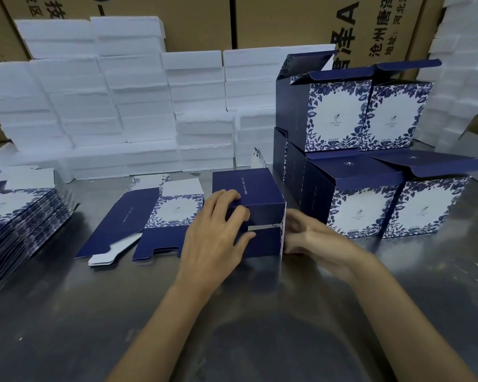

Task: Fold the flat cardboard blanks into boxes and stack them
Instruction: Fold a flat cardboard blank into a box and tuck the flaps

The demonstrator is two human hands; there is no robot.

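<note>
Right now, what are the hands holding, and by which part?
The left hand presses the half-folded box on its near end flaps; the right hand is at its right edge, grip unclear.

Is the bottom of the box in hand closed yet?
Not fully. On the box a pale gap shows between the dark end flaps; the left hand presses them, the right hand is at its side.
</note>
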